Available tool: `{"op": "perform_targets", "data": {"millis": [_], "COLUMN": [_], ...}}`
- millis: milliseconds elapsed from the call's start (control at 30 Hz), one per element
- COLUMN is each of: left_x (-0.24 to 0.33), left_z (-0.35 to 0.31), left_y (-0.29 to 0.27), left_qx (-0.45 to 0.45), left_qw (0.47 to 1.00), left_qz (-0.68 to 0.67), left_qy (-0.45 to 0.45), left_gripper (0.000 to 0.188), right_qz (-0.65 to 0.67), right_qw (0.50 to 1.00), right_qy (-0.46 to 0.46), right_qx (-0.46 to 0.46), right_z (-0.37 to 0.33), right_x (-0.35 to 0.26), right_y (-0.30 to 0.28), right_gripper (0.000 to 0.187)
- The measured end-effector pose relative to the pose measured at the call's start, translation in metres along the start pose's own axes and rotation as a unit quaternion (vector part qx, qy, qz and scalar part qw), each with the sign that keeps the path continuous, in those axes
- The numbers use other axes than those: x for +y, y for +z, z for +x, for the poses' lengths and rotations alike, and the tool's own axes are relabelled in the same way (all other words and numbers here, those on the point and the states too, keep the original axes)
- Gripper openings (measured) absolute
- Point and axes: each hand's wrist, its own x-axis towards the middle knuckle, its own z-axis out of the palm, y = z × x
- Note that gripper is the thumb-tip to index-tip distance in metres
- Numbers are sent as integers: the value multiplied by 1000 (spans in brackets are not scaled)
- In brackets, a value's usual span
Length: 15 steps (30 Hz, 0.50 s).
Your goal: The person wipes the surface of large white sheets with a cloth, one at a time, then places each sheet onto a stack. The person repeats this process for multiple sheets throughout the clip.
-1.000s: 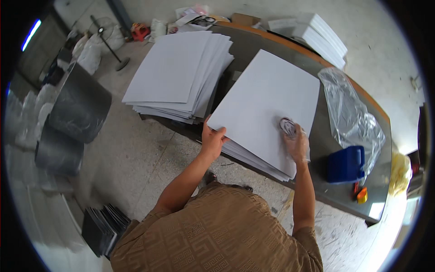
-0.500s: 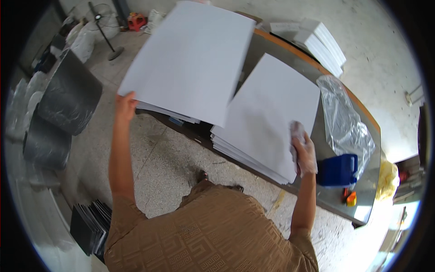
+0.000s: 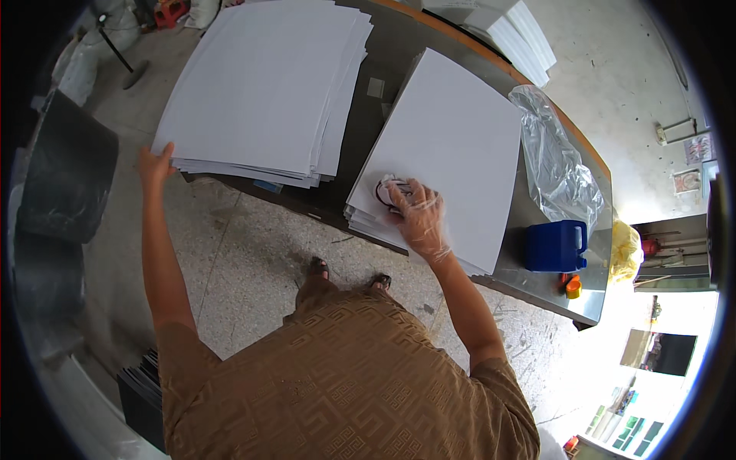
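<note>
My left hand [image 3: 156,163] pinches the near left corner of the top white sheet on the left stack [image 3: 257,84]. That stack's edges are uneven, with several sheets sticking out on the right. On the right stack of white sheets [image 3: 460,138], my right hand [image 3: 420,218], in a clear plastic glove, grips a wadded white cloth with dark lines [image 3: 392,192]. The cloth is pressed against the top sheet near its left edge. Part of the cloth is hidden under my fingers.
Both stacks lie on a grey table [image 3: 368,115]. Crumpled clear plastic [image 3: 563,165], a blue jug [image 3: 553,247] and an orange tape roll [image 3: 573,287] lie to the right. White blocks [image 3: 521,38] stand beyond the far edge. Dark rolls [image 3: 69,169] stand at left.
The lifted sheet has come down onto the left stack, my left hand still at its corner. My right hand has moved left with the cloth, from the right stack's right edge toward its left side.
</note>
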Motion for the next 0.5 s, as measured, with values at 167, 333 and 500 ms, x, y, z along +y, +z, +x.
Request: {"op": "perform_targets", "data": {"millis": [167,333,500], "left_x": [12,12,-2], "left_z": [-108,-298,-336], "left_y": [56,157,209], "left_qx": [177,-130,-157], "left_qw": [850,701,720], "left_qz": [54,-94,-54], "left_qy": [494,695,674], "left_gripper": [28,22,25], "right_qz": [76,91,92], "right_qw": [997,993,996], "right_qy": [23,23,10], "right_qx": [2,70,12], "right_z": [5,35,37], "right_x": [16,-5,-27], "right_y": [25,19,25], "right_gripper": [63,56,54]}}
